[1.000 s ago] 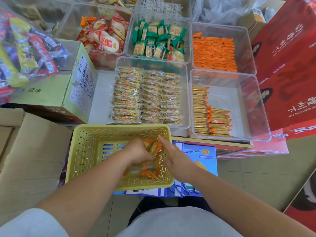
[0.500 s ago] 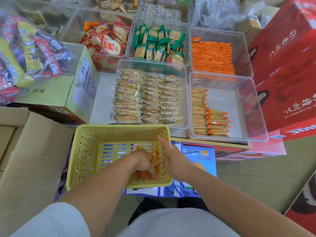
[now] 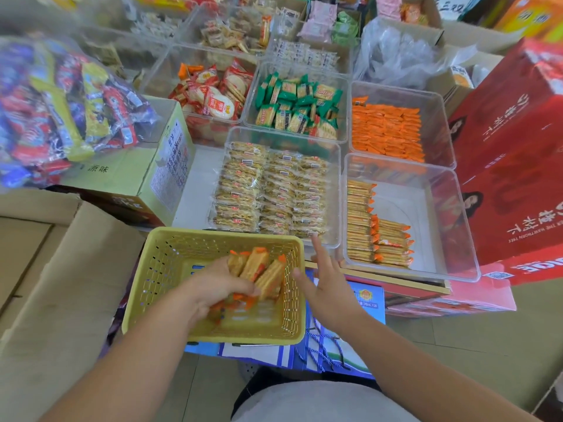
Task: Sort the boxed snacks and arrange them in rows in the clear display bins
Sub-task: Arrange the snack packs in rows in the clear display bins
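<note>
A yellow plastic basket (image 3: 170, 263) sits in front of me on blue cartons. Inside it, my left hand (image 3: 213, 287) grips a bunch of orange-ended cracker packs (image 3: 259, 268), lifted a little above the basket floor. More such packs lie under the hand. My right hand (image 3: 327, 287) hovers just outside the basket's right wall, fingers straight and spread, holding nothing. To the right, a clear bin (image 3: 438, 220) holds the same cracker packs (image 3: 359, 223) in two rows along its left side.
Further clear bins hold yellow cracker packs (image 3: 271, 193), green packs (image 3: 297, 108), orange packs (image 3: 387, 129) and red rice-cracker packs (image 3: 213, 95). A green carton (image 3: 146, 181) with a candy bag (image 3: 61, 111) stands left, red cartons (image 3: 511, 166) right, brown cardboard (image 3: 61, 284) at lower left.
My left hand has gathered cracker packs from the basket floor and raised them. My right hand moved off the basket's rim and opened wider. The camera has tilted up.
</note>
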`<state>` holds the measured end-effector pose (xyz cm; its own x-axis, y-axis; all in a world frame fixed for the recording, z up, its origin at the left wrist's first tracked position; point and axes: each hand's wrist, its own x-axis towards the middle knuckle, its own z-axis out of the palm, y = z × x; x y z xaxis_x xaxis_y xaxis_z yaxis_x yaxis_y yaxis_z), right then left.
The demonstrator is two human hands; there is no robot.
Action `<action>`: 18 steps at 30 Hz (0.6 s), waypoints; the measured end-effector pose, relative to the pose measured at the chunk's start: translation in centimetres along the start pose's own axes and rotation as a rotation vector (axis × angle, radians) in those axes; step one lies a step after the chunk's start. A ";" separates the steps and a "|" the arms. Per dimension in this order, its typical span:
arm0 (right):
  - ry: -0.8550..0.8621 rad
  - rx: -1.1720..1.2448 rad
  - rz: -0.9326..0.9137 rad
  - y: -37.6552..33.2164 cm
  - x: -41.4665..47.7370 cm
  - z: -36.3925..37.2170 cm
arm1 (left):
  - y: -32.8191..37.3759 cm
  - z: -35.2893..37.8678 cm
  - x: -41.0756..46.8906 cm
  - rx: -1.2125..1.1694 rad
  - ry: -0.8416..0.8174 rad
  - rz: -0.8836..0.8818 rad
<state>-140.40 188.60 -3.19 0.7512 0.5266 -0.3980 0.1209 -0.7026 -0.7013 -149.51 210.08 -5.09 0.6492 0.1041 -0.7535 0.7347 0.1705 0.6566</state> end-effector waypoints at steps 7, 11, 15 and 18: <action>-0.103 0.372 -0.059 -2.0 -0.4 -2.5 | 1.1 7.2 -4.2 -0.322 0.081 0.183; -0.191 0.513 -0.043 -0.3 0.0 -4.2 | 1.6 11.7 -3.8 -0.382 0.123 0.193; -0.280 0.528 -0.077 2.4 0.5 -8.1 | 2.7 15.8 -2.9 -0.655 0.138 0.198; -0.403 0.521 -0.100 4.9 0.7 -11.1 | 3.7 19.6 -1.8 -0.673 0.194 0.273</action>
<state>-132.06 180.21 -0.40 0.4392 0.7858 -0.4354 -0.2283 -0.3711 -0.9001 -144.13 191.28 -0.66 0.6990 0.3885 -0.6004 0.2333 0.6698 0.7050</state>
